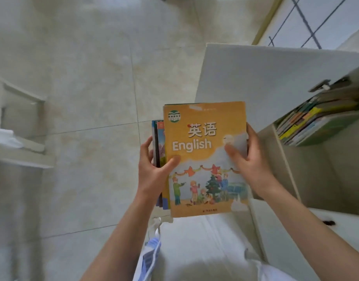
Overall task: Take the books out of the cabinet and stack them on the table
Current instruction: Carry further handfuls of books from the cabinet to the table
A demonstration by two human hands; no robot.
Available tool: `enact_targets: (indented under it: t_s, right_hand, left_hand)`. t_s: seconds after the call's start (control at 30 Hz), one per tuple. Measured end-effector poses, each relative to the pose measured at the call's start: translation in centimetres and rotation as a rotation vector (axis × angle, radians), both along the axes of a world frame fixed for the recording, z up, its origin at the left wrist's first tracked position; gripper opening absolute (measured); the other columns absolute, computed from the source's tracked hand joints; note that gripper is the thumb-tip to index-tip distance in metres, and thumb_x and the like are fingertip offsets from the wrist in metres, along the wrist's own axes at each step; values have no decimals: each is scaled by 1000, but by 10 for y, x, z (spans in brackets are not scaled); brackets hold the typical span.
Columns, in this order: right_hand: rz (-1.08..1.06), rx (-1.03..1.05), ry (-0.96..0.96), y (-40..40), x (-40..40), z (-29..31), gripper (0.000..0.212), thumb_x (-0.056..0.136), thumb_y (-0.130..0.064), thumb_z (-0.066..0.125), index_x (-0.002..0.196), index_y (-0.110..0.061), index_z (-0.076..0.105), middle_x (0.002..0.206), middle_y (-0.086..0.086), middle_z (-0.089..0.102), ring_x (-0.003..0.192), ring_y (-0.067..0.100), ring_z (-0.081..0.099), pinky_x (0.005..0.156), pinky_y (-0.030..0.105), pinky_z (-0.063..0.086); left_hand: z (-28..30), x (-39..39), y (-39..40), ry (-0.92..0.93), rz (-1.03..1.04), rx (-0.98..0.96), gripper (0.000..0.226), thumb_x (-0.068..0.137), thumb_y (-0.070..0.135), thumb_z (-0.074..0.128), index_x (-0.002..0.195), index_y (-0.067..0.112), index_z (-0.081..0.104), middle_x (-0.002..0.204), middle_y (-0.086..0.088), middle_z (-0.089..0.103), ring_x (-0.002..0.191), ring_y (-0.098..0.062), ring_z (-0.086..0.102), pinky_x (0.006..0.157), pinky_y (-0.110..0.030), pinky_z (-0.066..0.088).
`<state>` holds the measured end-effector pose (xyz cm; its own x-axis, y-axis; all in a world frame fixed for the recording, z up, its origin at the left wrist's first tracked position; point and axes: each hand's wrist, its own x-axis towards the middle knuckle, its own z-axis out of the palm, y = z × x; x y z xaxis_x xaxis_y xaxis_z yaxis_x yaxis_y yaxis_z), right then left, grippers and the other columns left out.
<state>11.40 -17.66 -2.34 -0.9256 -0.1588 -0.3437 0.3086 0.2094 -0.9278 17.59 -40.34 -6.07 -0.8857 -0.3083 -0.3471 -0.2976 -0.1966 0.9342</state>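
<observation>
Both hands hold a small pile of books over the tiled floor, beside the open cabinet.
Left hand (pixel 154 171) grips the pile's left edge, thumb on the orange English textbook (pixel 206 159) on top; right hand (pixel 247 161) pinches its right edge. More books (pixel 316 122) lie stacked on the cabinet shelf (pixel 308 157), behind the open door (pixel 265 78).

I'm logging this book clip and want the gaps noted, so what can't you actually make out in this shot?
- Books under the orange English book, head view: only edges show at its left; the top cover hides their titles and count.
- Books in the cabinet: spines too small and blurred to read; the frame's right edge cuts the shelf.
- Left hand and right hand: fingers go behind the pile.
- Table: not identifiable in view.
</observation>
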Motion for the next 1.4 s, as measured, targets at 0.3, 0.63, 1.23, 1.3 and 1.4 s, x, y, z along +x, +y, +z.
enact_targets:
  t_s: [0.3,0.63,1.23,1.3,1.4]
  right_hand:
    - [310,93,11,-161,75,11,77,86,-26,66,146,-37,18,129,2,55,101,19,66,77,46,59]
    - [677,111,-43,-327,121,-3,75,88,-22,65,143,-44,20,122,4,62,94,21,69,74,46,60]
    - [1360,69,-44,-656,137,22,84,83,-8,68,143,-40,19,126,1,59,105,20,65,83,49,57]
    - [1434,60,-3,-689,153,23,84,82,-12,71,143,-41,21,124,-5,61,104,15,65,84,46,57]
    - [1503,76,20,-727,178,22,85,79,-19,74,141,-44,21,126,-5,60,105,18,65,87,48,55]
  left_hand:
    - [22,135,-122,-13,300,-98,67,87,24,71,139,49,37,122,4,64,96,-18,73,68,-34,62]
    - [22,247,-233,-114,676,-138,74,81,32,77,142,43,37,119,13,66,94,-11,72,64,-26,60]
    - [45,303,-425,-186,1279,-186,62,80,39,77,128,57,43,109,25,69,93,-4,72,63,-21,59]
    - [48,320,-442,-199,1351,-203,62,78,42,77,128,56,43,109,25,69,92,-4,72,60,-18,57]
    - [45,344,-464,-219,1422,-216,63,77,44,77,129,56,43,106,26,70,88,-3,72,58,-16,56]
